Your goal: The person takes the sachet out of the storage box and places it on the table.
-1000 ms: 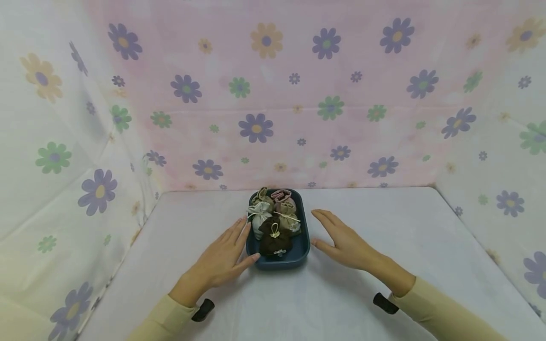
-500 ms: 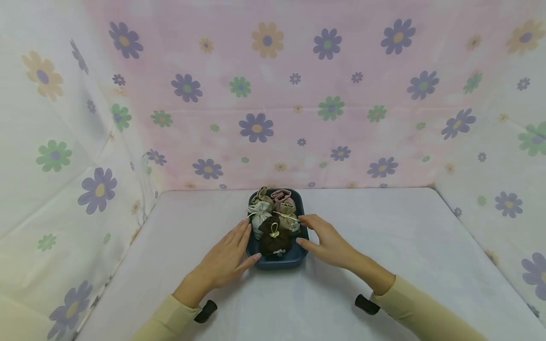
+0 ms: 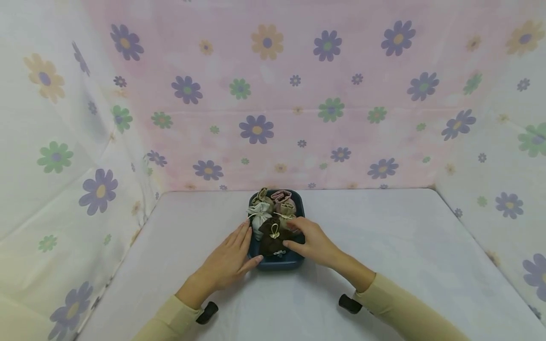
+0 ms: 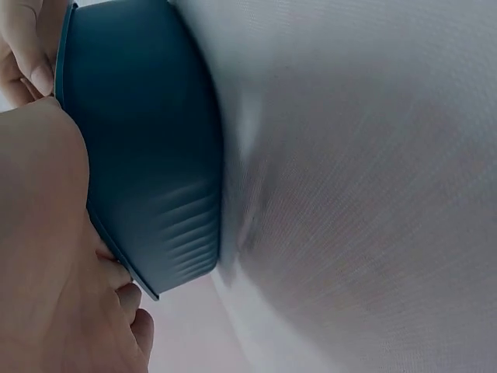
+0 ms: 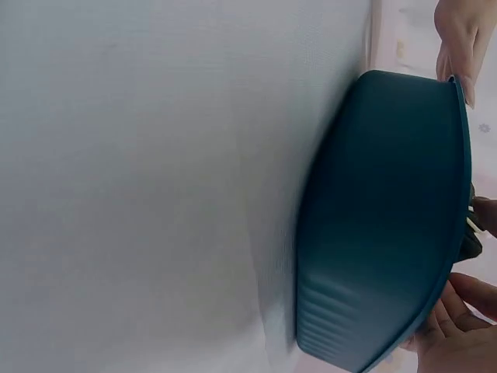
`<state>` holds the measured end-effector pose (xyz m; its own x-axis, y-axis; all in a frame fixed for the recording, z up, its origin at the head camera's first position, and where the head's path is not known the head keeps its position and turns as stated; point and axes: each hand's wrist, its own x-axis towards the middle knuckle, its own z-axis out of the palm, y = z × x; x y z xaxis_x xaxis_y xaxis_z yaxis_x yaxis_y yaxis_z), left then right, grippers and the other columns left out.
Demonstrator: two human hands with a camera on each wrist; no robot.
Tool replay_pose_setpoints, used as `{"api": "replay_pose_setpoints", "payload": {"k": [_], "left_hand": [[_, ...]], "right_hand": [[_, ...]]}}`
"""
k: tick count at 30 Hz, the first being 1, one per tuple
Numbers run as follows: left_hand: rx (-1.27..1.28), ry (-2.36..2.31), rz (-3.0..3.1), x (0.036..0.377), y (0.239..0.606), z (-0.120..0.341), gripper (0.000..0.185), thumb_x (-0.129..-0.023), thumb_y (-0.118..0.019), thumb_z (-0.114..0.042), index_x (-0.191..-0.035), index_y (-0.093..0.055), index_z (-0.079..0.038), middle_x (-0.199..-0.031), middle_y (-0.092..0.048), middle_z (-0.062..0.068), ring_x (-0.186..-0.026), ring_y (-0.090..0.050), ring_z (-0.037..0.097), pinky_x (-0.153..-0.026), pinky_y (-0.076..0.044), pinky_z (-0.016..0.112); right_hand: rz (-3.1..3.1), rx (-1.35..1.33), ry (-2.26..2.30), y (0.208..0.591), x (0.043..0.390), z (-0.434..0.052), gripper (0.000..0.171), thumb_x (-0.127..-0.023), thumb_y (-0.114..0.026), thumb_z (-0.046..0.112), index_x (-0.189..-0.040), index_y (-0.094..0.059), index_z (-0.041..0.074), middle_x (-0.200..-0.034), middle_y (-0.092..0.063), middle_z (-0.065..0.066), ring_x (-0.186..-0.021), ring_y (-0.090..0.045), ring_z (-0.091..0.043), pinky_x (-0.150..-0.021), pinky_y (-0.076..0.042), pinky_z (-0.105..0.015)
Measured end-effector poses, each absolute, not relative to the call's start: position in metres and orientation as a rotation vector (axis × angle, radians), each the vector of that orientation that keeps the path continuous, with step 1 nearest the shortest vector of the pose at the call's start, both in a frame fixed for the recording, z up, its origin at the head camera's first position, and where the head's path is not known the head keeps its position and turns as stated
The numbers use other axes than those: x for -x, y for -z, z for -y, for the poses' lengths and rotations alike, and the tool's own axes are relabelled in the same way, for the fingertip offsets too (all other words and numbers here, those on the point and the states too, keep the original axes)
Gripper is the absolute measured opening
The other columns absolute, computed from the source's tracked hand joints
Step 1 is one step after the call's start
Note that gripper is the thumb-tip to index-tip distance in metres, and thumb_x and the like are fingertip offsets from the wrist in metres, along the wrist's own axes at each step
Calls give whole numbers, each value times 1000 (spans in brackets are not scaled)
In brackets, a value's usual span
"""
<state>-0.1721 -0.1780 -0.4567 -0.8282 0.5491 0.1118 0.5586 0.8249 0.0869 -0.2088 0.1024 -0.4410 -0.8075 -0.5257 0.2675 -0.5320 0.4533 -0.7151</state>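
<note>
A dark blue plastic bin (image 3: 279, 266) stands on the white cloth, holding several small drawstring pouches. In front lies a dark brown pouch (image 3: 269, 244) with a pale cord loop; behind it are a pale grey pouch (image 3: 258, 219) and a tan pouch (image 3: 287, 208). My left hand (image 3: 226, 260) rests along the bin's left rim, fingers straight and thumb at the front corner. My right hand (image 3: 314, 244) reaches over the right rim, its thumb and bent fingers spread apart at the brown pouch's right side. That hand partly covers the tan pouch.
An olive pouch (image 3: 262, 195) and a pink pouch (image 3: 281, 196) sit at the back of the bin. White cloth (image 3: 384, 237) covers the table around it. Flower-printed curtains (image 3: 273, 94) close off the back and both sides.
My right hand has moved left from beside the bin, over its rim and up to the brown pouch. My left hand has stayed almost in place at the left rim.
</note>
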Motion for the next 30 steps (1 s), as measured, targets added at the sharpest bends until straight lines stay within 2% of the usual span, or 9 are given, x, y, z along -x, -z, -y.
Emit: {"api": "replay_pose_setpoints", "payload": {"k": [4, 8, 13, 16, 20, 25, 30], "left_hand": [[877, 161, 2946, 172, 455, 177, 89, -107, -34, -61, -158, -22, 10, -168, -9, 26, -157, -11, 35, -123, -25, 51], [876, 152, 2955, 172, 454, 176, 89, -107, -34, -61, -158, -21, 11, -168, -9, 27, -157, -11, 36, -123, -24, 51], [872, 144, 2971, 171, 453, 175, 89, -107, -34, -61, -158, -21, 11, -168, -10, 27, -157, -12, 36, -123, -24, 50], [870, 148, 2967, 170, 454, 175, 89, -107, -33, -61, -158, -21, 11, -168, -10, 27, -156, -12, 36, -123, -24, 50], [865, 146, 2964, 171, 457, 177, 90, -107, -31, -63, -158, -20, 10, -168, -9, 26, -157, -11, 35, -123, -25, 50], [859, 141, 3000, 170, 455, 176, 91, -106, -29, -64, -159, -18, 9, -169, -7, 25, -157, -10, 35, -124, -24, 51], [858, 121, 3007, 171, 455, 176, 92, -106, -26, -66, -159, -18, 9, -169, -5, 24, -157, -8, 34, -124, -22, 50]], "right_hand": [[2659, -948, -1301, 443, 213, -94, 46, -94, -77, 17, -133, -62, -1, -121, -66, -13, -106, -65, -29, -90, -55, -51], [2659, -929, -1252, 445, 217, -85, 39, -92, -79, 16, -126, -67, 2, -108, -68, -8, -92, -65, -21, -79, -57, -39], [2666, -902, -1245, 447, 220, -77, 27, -91, -80, 18, -114, -72, 6, -95, -68, -4, -81, -62, -14, -69, -54, -27], [2672, -896, -1228, 447, 222, -72, 21, -89, -82, 21, -104, -73, 9, -89, -67, -2, -78, -61, -12, -66, -52, -26], [2688, -903, -1177, 446, 223, -67, 21, -87, -84, 27, -98, -72, 13, -85, -65, 0, -78, -58, -13, -66, -49, -26], [2699, -934, -1140, 446, 223, -65, 22, -87, -84, 29, -93, -70, 14, -85, -65, -1, -80, -57, -16, -68, -47, -29], [2719, -964, -1093, 447, 225, -64, 18, -87, -84, 26, -91, -70, 15, -82, -65, 1, -79, -56, -13, -69, -46, -29]]}}
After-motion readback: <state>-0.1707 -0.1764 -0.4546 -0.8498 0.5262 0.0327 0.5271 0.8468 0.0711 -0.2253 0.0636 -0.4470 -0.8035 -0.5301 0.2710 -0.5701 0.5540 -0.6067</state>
